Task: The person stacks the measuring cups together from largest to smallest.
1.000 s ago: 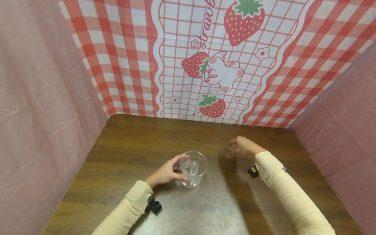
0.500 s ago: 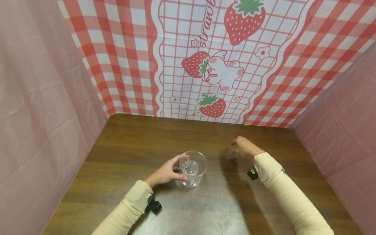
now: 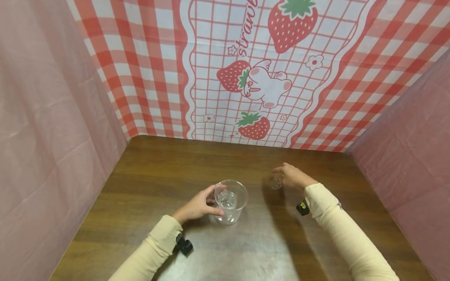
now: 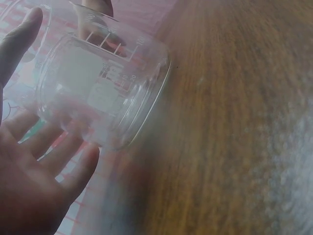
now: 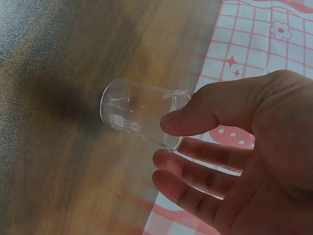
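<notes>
A large clear glass beaker (image 3: 241, 201) stands upright on the table, with smaller glass beakers (image 4: 83, 73) nested inside it; how many cannot be told. My left hand (image 3: 197, 205) holds its left side, thumb in front and fingers behind. Printed measuring marks show through the glass in the left wrist view. Farther back and to the right, my right hand (image 3: 294, 175) pinches a small clear beaker (image 5: 139, 110) near its rim between thumb and fingers. Two other fingers of that hand sit apart from the glass. The small beaker's base is at or close to the tabletop.
The brown wood-grain table (image 3: 158, 168) ends at a red-and-white checked strawberry cloth (image 3: 154, 78) behind. Pink curtains (image 3: 52, 117) hang on both sides. A black wrist camera (image 3: 184, 244) is strapped under the left sleeve, another (image 3: 302, 207) under the right.
My right fingers have shifted slightly on the small beaker, which shows more plainly than half a second ago. My left hand and the large beaker stay in place.
</notes>
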Motion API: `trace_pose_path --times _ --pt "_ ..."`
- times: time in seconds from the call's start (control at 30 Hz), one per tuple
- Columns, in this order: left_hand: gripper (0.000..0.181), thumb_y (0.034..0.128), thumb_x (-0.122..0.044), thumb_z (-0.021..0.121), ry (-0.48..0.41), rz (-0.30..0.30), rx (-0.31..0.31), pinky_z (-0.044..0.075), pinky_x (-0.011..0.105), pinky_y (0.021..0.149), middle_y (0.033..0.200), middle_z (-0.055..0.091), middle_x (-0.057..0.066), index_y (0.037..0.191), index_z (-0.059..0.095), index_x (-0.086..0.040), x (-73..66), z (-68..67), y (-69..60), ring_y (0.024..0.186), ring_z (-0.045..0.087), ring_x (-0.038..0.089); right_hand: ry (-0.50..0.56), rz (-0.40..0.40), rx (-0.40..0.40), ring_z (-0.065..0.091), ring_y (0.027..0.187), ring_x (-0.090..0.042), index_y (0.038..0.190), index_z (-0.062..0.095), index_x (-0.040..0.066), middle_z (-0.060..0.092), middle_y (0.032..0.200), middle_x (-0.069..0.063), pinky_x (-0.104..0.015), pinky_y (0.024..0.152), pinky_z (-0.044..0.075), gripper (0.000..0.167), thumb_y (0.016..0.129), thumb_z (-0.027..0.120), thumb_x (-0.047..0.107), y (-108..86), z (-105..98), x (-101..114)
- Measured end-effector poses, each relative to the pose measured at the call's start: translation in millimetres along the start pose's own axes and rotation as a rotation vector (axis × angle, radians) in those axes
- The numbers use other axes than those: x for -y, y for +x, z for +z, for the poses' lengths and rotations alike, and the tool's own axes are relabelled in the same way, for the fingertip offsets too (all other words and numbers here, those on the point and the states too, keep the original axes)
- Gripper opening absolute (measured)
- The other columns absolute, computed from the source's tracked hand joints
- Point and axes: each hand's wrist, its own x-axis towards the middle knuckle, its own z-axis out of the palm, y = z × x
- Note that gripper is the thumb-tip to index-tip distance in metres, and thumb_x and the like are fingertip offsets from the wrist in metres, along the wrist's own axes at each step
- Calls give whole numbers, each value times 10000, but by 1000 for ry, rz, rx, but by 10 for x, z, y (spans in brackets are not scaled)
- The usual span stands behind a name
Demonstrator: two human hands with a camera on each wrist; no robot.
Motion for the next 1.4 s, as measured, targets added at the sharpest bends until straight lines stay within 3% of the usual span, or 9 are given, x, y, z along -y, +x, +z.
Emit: trace_pose_path --times 0.2,0.43,0.6,0.73,0.93,1.27,1.4 --pt "833 758 -130 824 2 3 -9 457 495 1080 1482 438 218 1441 374 28 14 -24 12 1307 490 399 19 19 6 600 1048 -386 1166 662 -58 643 1144 -269 -463 874 533 495 702 512 -140 11 17 -10" --pt "830 762 -143 823 -8 -8 2 454 504 1081 1473 440 231 1442 376 24 9 -11 -14 1295 499 408 13 55 28 632 1055 -436 1113 656 -122 685 1077 -280 -518 905 548 358 777 534 -98 8 15 -14" --pt "816 767 -118 817 -13 -3 2 454 516 1078 1469 445 238 1436 376 37 -2 4 -18 1291 501 413 22 62 28 602 1088 -415 1176 643 -83 651 1150 -275 -495 900 537 485 707 530 -125 -17 28 -25" --pt "825 766 -123 818 -7 -2 4 455 517 1076 1471 443 242 1440 371 39 -6 4 -17 1293 500 412 20 50 3 617 1034 -394 1148 668 -59 651 1103 -261 -482 864 542 484 691 526 -128 -23 50 -46" --pt "836 766 -140 820 6 3 8 459 503 1076 1476 436 244 1446 365 36 -2 -8 -5 1300 496 408 6 49 -13 642 985 -409 1071 684 -87 690 992 -240 -512 884 546 286 807 591 -27 5 73 -59" --pt "851 761 -167 826 9 -10 12 460 483 1081 1483 437 221 1450 364 20 2 -3 -7 1305 496 394 13 78 1 649 941 -373 1079 677 -84 689 966 -228 -494 832 560 352 744 570 -73 -9 52 -56" --pt "849 761 -155 824 4 -10 10 455 497 1082 1484 435 224 1449 361 26 -4 -1 -7 1309 492 396 18 104 15 666 962 -388 1075 680 -97 706 1000 -242 -494 848 568 323 764 631 -26 -6 39 -44"
